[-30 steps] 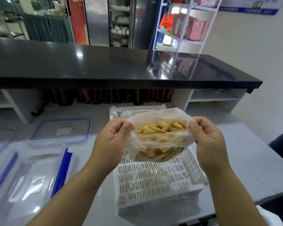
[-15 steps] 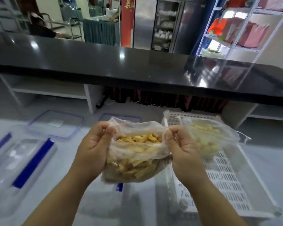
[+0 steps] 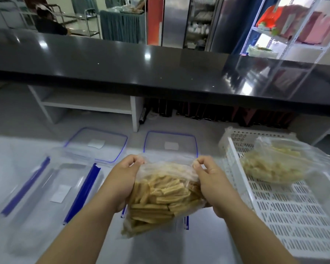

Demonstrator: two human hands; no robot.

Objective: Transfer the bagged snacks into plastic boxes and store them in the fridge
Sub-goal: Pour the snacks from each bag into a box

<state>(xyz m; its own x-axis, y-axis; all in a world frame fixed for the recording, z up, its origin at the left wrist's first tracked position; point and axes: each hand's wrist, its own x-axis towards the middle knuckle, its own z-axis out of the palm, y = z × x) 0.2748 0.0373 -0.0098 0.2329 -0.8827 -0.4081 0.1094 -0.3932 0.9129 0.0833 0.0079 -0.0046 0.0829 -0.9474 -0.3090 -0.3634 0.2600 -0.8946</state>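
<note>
A clear plastic bag of yellow snack sticks [image 3: 160,199] hangs over the grey table, gripped at its top corners. My left hand [image 3: 120,180] pinches the left corner and my right hand [image 3: 211,180] pinches the right one. Under the bag a clear plastic box with blue clips [image 3: 186,222] is mostly hidden. A second clear box with blue clips [image 3: 51,199] stands to the left, without its lid. A second bag of snacks [image 3: 274,164] lies in the white slotted crate [image 3: 293,216] on the right.
Two clear lids with blue rims [image 3: 97,143] [image 3: 170,143] lie flat behind the boxes. A black counter [image 3: 141,69] overhangs the far side, with white shelving [image 3: 88,103] beneath. Refrigerators [image 3: 191,21] and a metal rack [image 3: 286,29] stand beyond it.
Both hands carried the bag left, from above the crate to over the middle box, and lowered it. The view swung left, showing the second bag in the crate.
</note>
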